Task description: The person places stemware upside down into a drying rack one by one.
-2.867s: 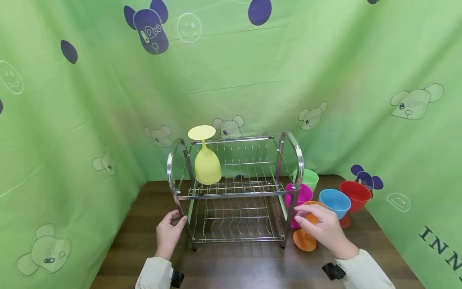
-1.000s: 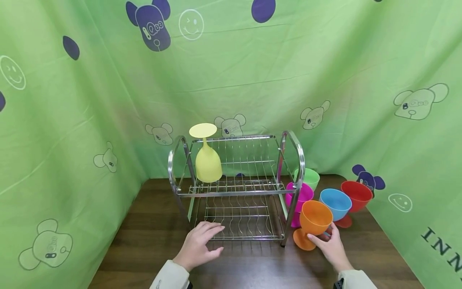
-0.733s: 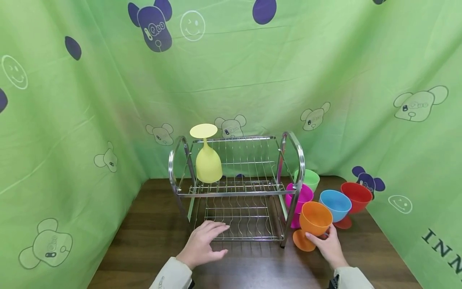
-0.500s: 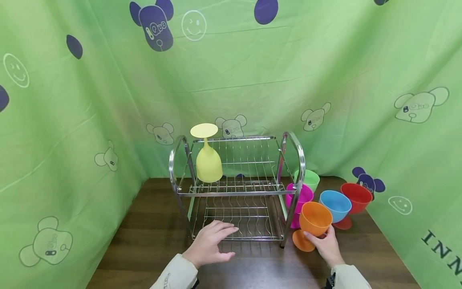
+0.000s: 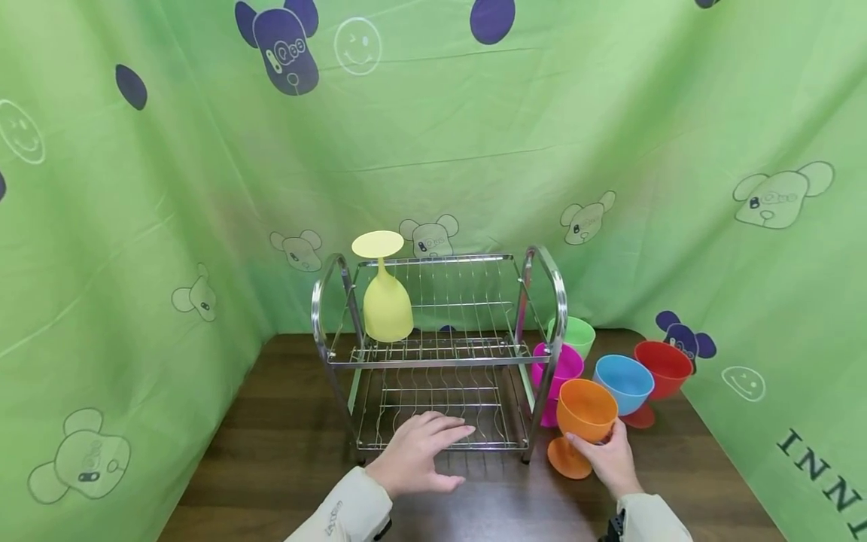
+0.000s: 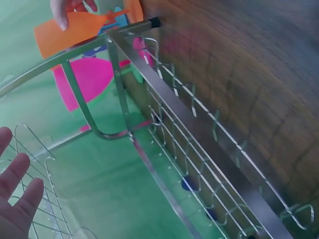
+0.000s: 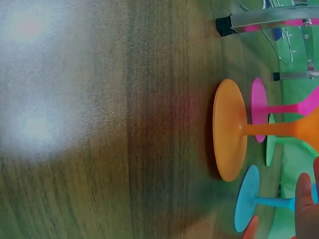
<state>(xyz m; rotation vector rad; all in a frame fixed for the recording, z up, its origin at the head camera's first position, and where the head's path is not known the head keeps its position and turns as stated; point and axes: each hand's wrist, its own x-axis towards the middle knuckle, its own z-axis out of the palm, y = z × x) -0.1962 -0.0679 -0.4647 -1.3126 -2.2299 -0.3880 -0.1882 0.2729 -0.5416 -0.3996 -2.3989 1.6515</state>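
My right hand (image 5: 612,461) grips the orange goblet (image 5: 586,410) low on its bowl, thumb in front and fingers behind. The goblet is upright, its round base (image 7: 229,130) close over the table in the right wrist view. In front of the metal dish rack (image 5: 440,363), my left hand (image 5: 421,455) hovers near the lower tier with fingers spread and nothing in them. The left wrist view catches its fingertips (image 6: 30,196) beside the rack's wires. On the upper tier a yellow goblet (image 5: 388,309) stands upside down at the left end.
Right of the rack, close behind the orange goblet, stand a magenta goblet (image 5: 565,365), a light green goblet (image 5: 579,333), a blue goblet (image 5: 625,382) and a red goblet (image 5: 664,367), all upright. A green printed cloth (image 5: 433,113) encloses the wooden table (image 5: 257,452).
My left hand has left the rack's left post and moved rightward across its front. My right hand has taken hold of the orange goblet, which has shifted slightly towards me.
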